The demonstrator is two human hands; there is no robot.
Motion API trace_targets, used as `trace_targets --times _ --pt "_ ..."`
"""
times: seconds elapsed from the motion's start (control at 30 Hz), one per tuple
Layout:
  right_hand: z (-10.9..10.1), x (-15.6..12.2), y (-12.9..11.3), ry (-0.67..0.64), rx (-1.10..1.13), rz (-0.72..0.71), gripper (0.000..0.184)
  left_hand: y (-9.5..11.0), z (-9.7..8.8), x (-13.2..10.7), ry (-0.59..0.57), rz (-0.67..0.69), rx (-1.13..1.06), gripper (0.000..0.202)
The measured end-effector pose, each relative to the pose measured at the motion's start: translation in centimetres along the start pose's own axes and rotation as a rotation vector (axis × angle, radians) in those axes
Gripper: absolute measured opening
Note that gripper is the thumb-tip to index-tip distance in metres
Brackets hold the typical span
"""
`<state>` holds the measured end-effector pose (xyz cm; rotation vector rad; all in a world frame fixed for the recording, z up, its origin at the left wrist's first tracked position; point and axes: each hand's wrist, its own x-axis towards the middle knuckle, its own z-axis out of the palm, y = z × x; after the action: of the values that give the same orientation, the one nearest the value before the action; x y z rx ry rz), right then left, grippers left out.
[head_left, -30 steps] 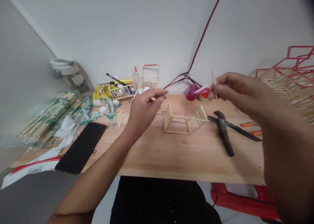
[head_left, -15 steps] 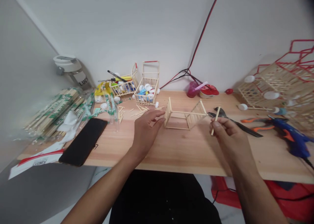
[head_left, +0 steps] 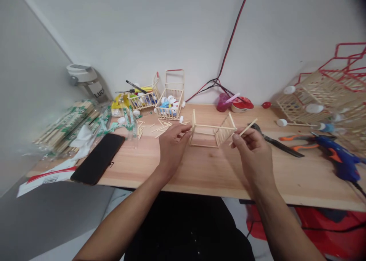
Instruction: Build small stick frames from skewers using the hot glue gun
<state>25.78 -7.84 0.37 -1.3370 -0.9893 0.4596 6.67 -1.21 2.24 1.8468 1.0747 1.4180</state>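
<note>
A small open frame of thin wooden sticks (head_left: 212, 128) stands on the table before me, with upright barred panels at both ends. At its left panel, my left hand (head_left: 174, 146) has thumb and fingertips closed on the edge; the exact contact is partly hidden. My right hand (head_left: 254, 150) pinches a short wooden stick (head_left: 248, 127) between thumb and fingers, tilted up to the right. That hand is close by the frame's right end. Short cut sticks (head_left: 163, 126) lie loose beyond my left hand.
Two finished stick carts (head_left: 170, 85) holding bottle caps stand by the wall. On the left are packaged chopsticks (head_left: 68, 124) and a phone (head_left: 98, 158). To the right lie black-handled cutters (head_left: 281, 144), a blue glue gun (head_left: 333, 154) and stacked carts (head_left: 320, 85). A purple cup (head_left: 223, 102) stands behind.
My right hand has moved left towards the frame, and its stick has turned from nearly upright to slanting. My left fingers have closed in on the frame's left panel. The view has shifted slightly.
</note>
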Motion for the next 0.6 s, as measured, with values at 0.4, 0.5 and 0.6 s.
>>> trace_targets --times 0.4,0.5,0.6 --pt "0.52 0.10 -0.49 0.017 -0.078 -0.005 0.013 -0.56 0.49 -0.33 0.033 0.100 0.101 0.009" --pt "0.56 0.06 -0.63 0.018 -0.080 -0.001 0.014 -0.68 0.59 -0.36 0.049 0.139 0.149 0.007" --pt "0.71 0.04 -0.65 0.019 -0.084 -0.001 0.014 -0.66 0.67 -0.35 0.059 0.169 0.173 0.007"
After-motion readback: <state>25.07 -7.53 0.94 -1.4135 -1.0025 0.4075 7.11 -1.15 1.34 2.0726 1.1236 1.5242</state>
